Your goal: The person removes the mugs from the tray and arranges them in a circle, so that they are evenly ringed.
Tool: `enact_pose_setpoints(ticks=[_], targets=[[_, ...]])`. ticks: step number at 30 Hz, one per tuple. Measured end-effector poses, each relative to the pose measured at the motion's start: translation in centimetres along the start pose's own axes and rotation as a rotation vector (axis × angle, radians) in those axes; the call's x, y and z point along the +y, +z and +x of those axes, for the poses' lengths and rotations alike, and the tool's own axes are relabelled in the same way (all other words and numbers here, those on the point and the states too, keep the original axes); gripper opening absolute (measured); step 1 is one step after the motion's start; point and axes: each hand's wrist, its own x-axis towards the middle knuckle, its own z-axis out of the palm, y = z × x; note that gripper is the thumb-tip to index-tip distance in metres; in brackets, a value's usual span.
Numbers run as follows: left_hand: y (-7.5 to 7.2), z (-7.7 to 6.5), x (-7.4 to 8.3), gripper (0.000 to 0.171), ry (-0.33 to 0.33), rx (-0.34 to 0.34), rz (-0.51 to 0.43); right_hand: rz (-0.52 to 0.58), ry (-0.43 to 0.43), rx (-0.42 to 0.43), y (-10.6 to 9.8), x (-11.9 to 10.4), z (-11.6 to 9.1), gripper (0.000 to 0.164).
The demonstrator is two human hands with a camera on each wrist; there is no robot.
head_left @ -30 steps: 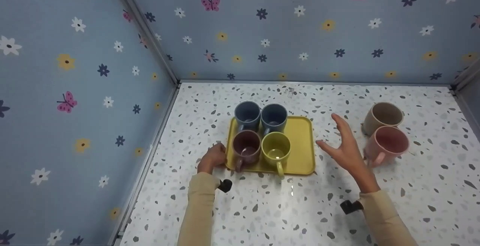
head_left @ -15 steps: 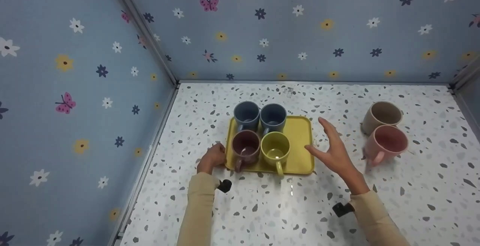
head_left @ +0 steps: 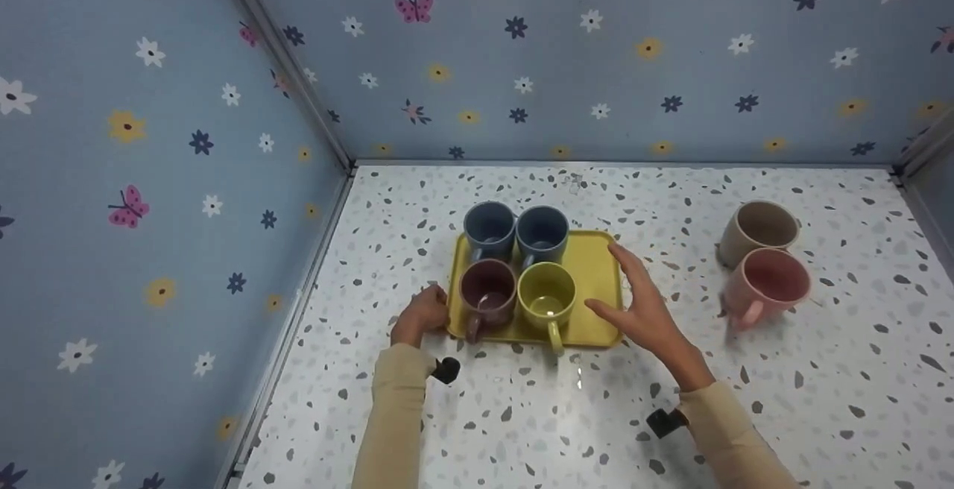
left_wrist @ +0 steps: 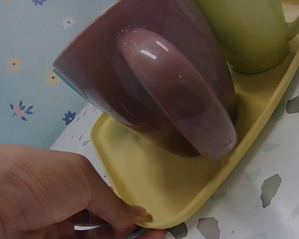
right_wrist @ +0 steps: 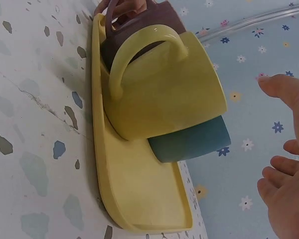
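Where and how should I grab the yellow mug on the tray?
Probably best by its handle, the right hand coming from the near right. The yellow mug stands upright, its handle turned toward the tray's near edge; the purple mug sits close on its left and a blue mug just behind. The tray's right end holds no mug, leaving room.

Head view: muted, even light; glare on tabletop (head_left: 551, 429), 6 o'clock. Left wrist: twin highlights, purple handle (left_wrist: 179, 89), 12 o'clock. Right wrist: dim; shadow along yellow tray (right_wrist: 144, 191), 9 o'clock.
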Motion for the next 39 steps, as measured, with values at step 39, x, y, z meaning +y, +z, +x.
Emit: enact_pose_setpoints(ticks=[39], targets=[[-0.1,-0.3,-0.1,0.024,0.047,0.002,-0.028,0.080,-0.018,-0.128,6.0,-0.2,-0.1,0.097]])
